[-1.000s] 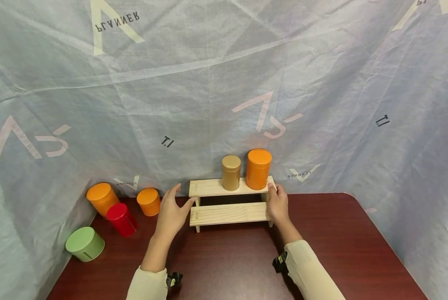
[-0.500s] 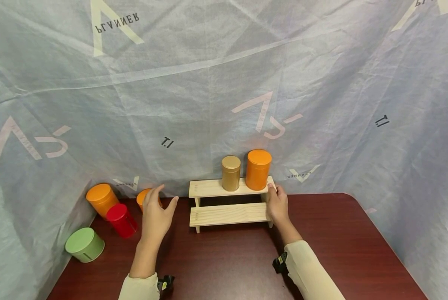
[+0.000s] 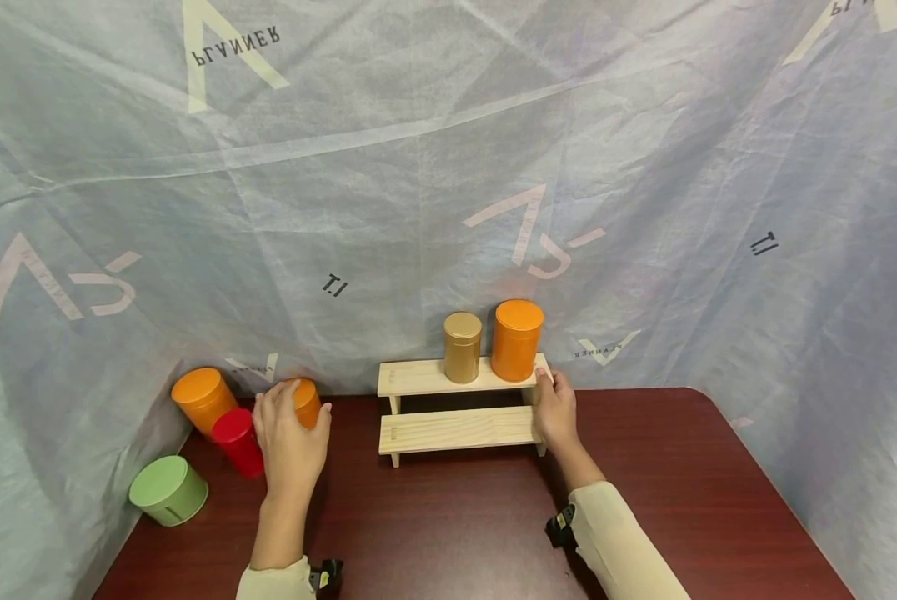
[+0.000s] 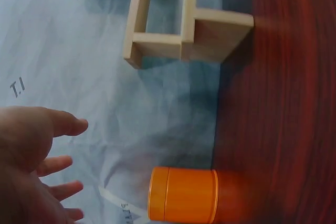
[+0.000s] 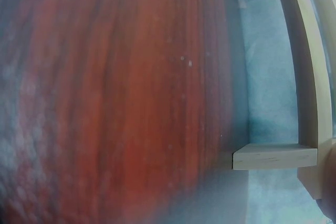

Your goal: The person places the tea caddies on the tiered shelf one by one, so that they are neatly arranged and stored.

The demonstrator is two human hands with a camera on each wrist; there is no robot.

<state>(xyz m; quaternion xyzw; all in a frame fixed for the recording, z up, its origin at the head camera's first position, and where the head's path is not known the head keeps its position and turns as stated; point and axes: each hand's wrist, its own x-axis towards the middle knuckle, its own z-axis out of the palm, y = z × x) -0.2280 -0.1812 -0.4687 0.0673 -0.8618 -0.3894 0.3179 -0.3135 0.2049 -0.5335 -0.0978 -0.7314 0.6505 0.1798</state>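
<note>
My left hand (image 3: 289, 442) reaches over the table's left part, its fingers spread and nothing in its grasp. Just beyond it stands a small orange tin (image 3: 308, 403), partly covered by the hand. The left wrist view has that orange tin (image 4: 185, 195) apart from the fingers. With its thumb on top, my right hand (image 3: 557, 410) grips the right end of a two-step wooden shelf (image 3: 459, 429). On the upper step are a gold tin (image 3: 463, 350) and a taller orange tin (image 3: 518, 343) beside the right hand. In the right wrist view, the shelf's leg (image 5: 275, 157) shows.
Left of the left hand stand a red tin (image 3: 237, 440), partly hidden, another orange tin (image 3: 203, 400) and a low green tin (image 3: 169, 492). A grey printed cloth (image 3: 418, 192) hangs behind and at the sides of the dark red table (image 3: 463, 525).
My left hand has moved left, from beside the shelf's left end to the small orange tin, fingers still apart. My right hand has stayed at the shelf's right end.
</note>
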